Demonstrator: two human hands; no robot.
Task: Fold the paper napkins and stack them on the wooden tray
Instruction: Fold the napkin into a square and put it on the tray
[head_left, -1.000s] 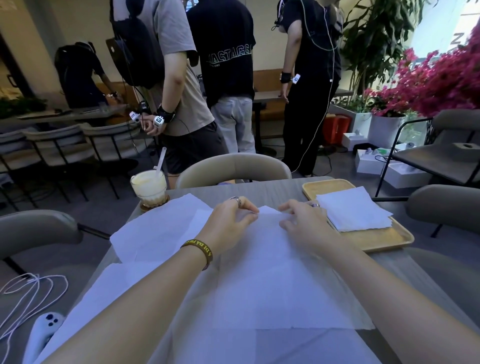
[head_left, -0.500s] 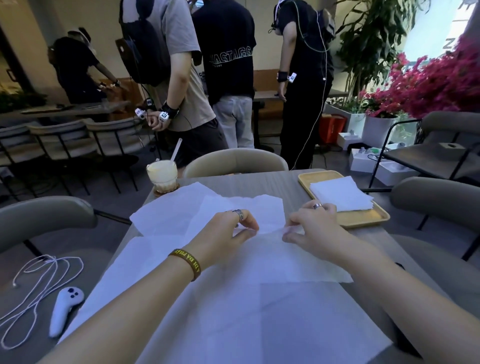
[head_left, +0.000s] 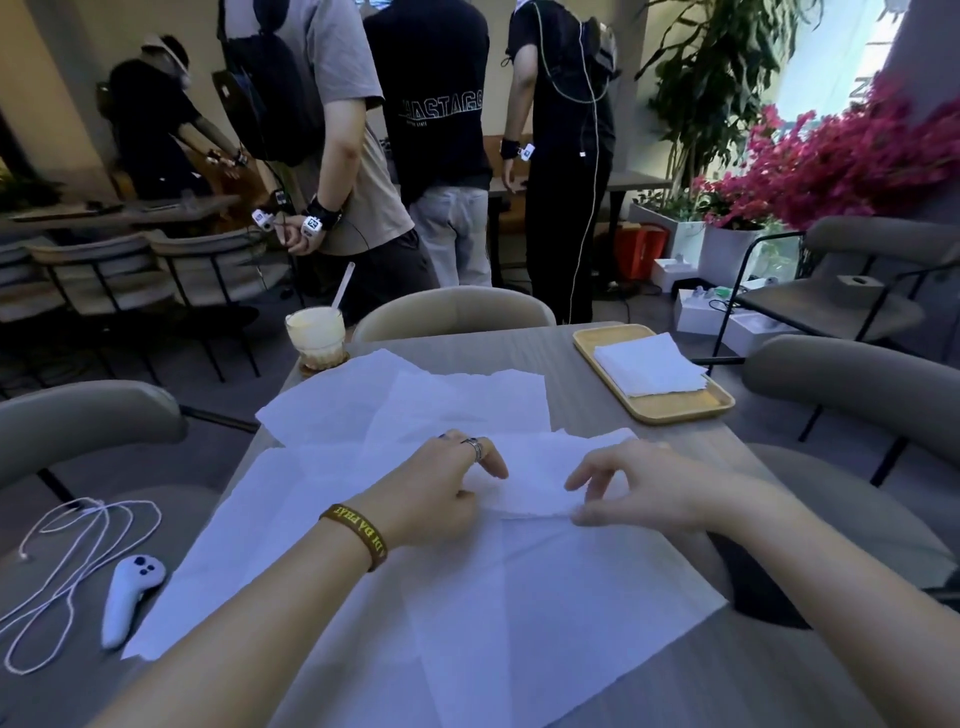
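Observation:
Several white paper napkins lie spread and overlapping on the grey table (head_left: 550, 345). The top napkin (head_left: 535, 483) is being folded toward me: its far edge is doubled over and held near the middle. My left hand (head_left: 441, 488), with a ring and a yellow-lettered wristband, pinches the folded edge on the left. On the right, my right hand (head_left: 639, 486) pinches the same edge between thumb and fingers. A wooden tray (head_left: 670, 408) sits at the far right of the table with a stack of folded napkins (head_left: 649, 366) on it.
A glass of iced drink with a straw (head_left: 315, 335) stands at the table's far left corner. Grey chairs surround the table; a white controller (head_left: 130, 595) and cord (head_left: 67, 561) lie on the left chair. Several people stand behind; pink flowers at right.
Both hands have drawn the napkin's far edge toward me, laying it over the lower half. The view has pulled back, so the tray and drink appear farther away.

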